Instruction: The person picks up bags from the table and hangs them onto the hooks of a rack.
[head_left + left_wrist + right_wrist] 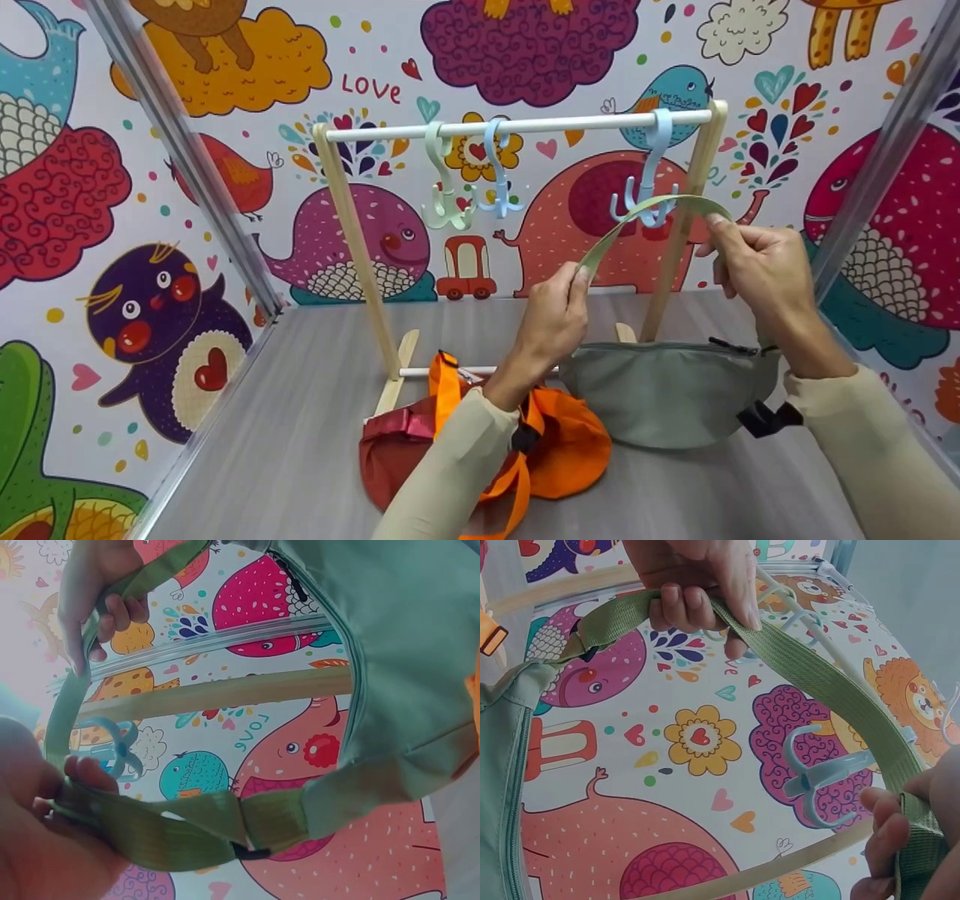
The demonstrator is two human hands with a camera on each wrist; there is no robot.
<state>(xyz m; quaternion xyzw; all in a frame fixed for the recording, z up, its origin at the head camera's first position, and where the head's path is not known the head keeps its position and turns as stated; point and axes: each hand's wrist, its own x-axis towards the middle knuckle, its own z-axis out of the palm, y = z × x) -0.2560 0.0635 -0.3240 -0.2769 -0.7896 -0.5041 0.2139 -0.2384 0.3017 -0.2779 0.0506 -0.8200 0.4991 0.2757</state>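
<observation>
A grey-green waist bag (667,394) hangs by its green strap (611,232) between both hands, its pouch low at the right of the head view. My left hand (553,319) pinches the strap on one side. On the other side my right hand (765,274) grips it, and the strap arches up between them. Right behind that arch is a blue multi-prong hook (651,184) on the rack's white top bar (525,126). In the right wrist view, the strap (817,679) runs from one hand to the other, overlapping the hook (821,776).
Two more hooks, one green (448,187) and one blue (498,176), hang further left on the bar. A wooden rack post (358,255) stands at left. An orange bag (566,450) and a dark red bag (397,450) lie on the grey table (277,435), partly behind the left sleeve.
</observation>
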